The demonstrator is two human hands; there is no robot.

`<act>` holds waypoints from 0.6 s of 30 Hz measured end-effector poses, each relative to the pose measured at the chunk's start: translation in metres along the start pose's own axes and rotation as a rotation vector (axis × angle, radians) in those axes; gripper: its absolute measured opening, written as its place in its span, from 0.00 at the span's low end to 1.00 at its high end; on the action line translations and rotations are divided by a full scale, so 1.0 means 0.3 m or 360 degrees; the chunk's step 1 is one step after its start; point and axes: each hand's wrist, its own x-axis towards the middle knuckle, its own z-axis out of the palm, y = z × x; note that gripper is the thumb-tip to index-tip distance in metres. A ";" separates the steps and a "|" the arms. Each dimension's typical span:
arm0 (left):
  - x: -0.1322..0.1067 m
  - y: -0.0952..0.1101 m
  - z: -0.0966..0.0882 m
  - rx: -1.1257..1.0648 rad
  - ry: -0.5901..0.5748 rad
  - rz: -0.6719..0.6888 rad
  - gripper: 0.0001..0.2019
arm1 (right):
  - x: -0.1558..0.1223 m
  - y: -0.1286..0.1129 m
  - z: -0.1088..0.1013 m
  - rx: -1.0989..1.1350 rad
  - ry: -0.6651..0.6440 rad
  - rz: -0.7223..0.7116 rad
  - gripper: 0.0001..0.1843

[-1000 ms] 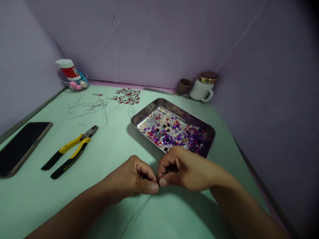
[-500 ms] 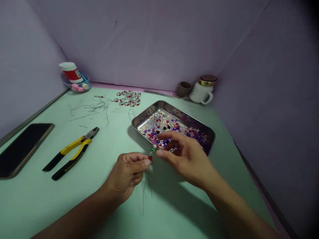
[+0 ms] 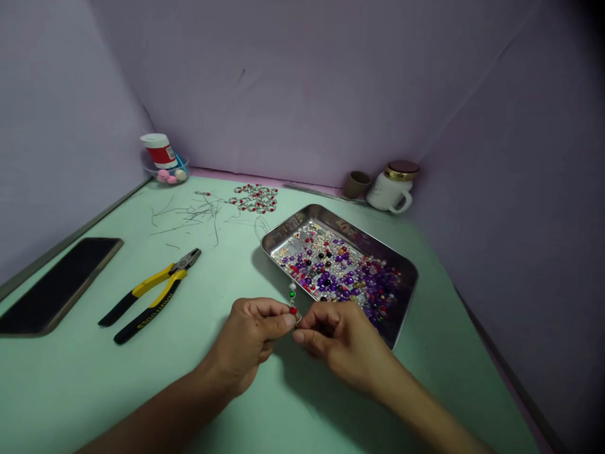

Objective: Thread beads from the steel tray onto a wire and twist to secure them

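My left hand (image 3: 258, 331) is closed in a pinch on a short beaded wire (image 3: 293, 302). A red bead (image 3: 293, 310) shows at its fingertips, with a green bead (image 3: 292, 294) and a whitish bead (image 3: 292, 286) standing above. My right hand (image 3: 343, 331) is closed too, its thumb and curled fingers on the thin wire just right of the red bead; the wire's end is hidden. Both hands are in front of a metal tray (image 3: 405, 302) holding many loose purple, red, black and clear beads (image 3: 331, 261).
Yellow-and-black pliers (image 3: 154, 293) and a dark phone (image 3: 61, 284) lie at left. Behind are cut wires (image 3: 193, 214), a red-beaded chain (image 3: 255, 198), and a bowl (image 3: 149, 167) with a white-and-red bottle (image 3: 159, 151). A brown cup (image 3: 357, 184) and lidded mug (image 3: 390, 189) stand at back right.
My right hand has come down from over the tray to the wire beside my left fingertips, and its fingers have closed. The loose wire ends below my left hand no longer show. The view has shifted slightly.
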 end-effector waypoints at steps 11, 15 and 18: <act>0.003 0.012 -0.018 0.0069 -0.0109 -0.0025 0.09 | -0.005 -0.008 -0.013 0.0156 -0.0125 0.0031 0.07; 0.006 0.006 -0.017 0.0099 -0.0111 0.0005 0.09 | -0.006 -0.007 -0.008 0.0079 -0.0056 0.0107 0.07; 0.004 0.004 -0.014 0.0109 -0.0091 0.0005 0.08 | -0.008 -0.005 -0.011 0.0054 -0.0084 0.0092 0.08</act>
